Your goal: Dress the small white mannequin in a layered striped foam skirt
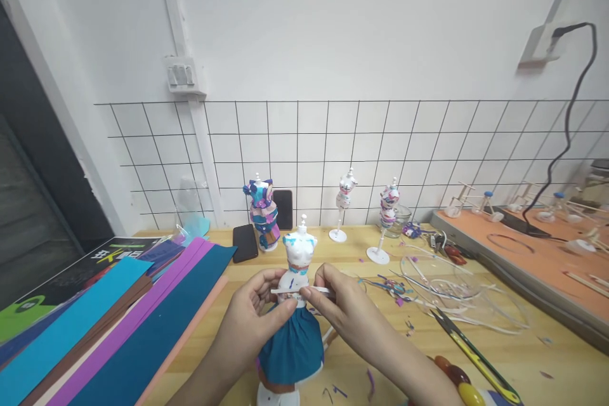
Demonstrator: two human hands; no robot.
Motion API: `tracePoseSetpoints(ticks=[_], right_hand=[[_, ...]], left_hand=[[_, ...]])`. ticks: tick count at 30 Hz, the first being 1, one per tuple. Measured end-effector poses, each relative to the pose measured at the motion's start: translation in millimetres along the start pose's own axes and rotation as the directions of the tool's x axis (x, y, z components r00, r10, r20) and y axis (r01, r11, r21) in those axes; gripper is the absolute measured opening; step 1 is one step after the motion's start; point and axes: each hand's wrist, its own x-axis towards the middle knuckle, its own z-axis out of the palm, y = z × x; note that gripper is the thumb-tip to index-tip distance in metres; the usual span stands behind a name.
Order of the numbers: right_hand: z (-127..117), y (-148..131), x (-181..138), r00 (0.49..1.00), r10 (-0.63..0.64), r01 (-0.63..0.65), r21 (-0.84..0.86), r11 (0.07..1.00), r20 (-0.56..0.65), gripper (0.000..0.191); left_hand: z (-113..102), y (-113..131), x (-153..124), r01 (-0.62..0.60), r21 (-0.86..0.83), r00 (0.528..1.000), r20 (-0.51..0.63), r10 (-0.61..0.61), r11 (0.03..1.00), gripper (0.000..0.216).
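A miniature white dress form (301, 252) stands upright before me, with blue and brown trim on its torso and a gathered teal skirt (292, 349) below the hips. My right hand (345, 304) is closed, pinching a thin white strip (280, 291) that lies across the form's front just above the skirt. My left hand (254, 311) wraps the form's left side, thumb at the skirt's top edge and fingers partly hidden behind. The strip's left end juts out close to the left fingers.
Coloured sheets (157, 323) lie at left, beside a black phone (245, 243). Behind stand a decorated dress form (264, 216) and two white-based ones (378, 255). Yellow-handled snips (476, 355), a loose clear coil (442, 279) and scraps lie at right, near an orange-topped board (533, 254).
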Motion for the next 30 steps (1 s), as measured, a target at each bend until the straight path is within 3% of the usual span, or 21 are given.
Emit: tracePoseSetpoints(ticks=[15,24,30], right_hand=[[-4.6,-5.2,-1.7,0.997,-0.061,0.061,0.010,0.998,0.049,0.028],[-21.0,-12.0,-2.1,0.992,-0.113,0.118,-0.112,0.987,0.047,0.022],[-24.9,-14.2,-1.7,0.994,-0.099,0.103,-0.083,0.991,0.047,0.024]], left_hand=[[2.8,5.7,-0.9,0.000,0.043,0.981,-0.194,0.009,0.999,0.029],[-2.3,7.5,-1.6,0.024,-0.023,0.987,-0.161,-0.028,0.999,0.033],[-3.9,4.8,0.4,0.026,-0.080,0.992,-0.125,-0.036,0.997,0.031]])
